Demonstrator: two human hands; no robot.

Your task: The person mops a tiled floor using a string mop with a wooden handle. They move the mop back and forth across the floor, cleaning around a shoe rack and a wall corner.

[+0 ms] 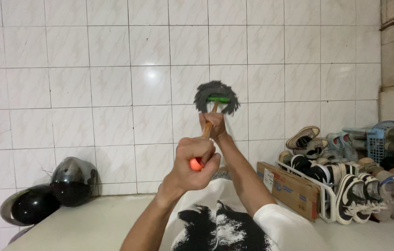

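Note:
I hold a mop out towards a white tiled wall [113,83]. Its grey fringed head [216,96] with a green clamp presses against the tiles at centre. My left hand [196,163] grips the near end of the wooden handle, where an orange cap shows. Further up the handle, my right hand [212,125] is closed around the wood just below the mop head. Both forearms stretch forward over my white and black shirt.
Two dark helmets [50,193] rest on the pale floor against the wall at lower left. At right stand a flat cardboard box [287,188], a white wire shoe rack [327,195] with several sneakers, and a blue plastic basket [377,139].

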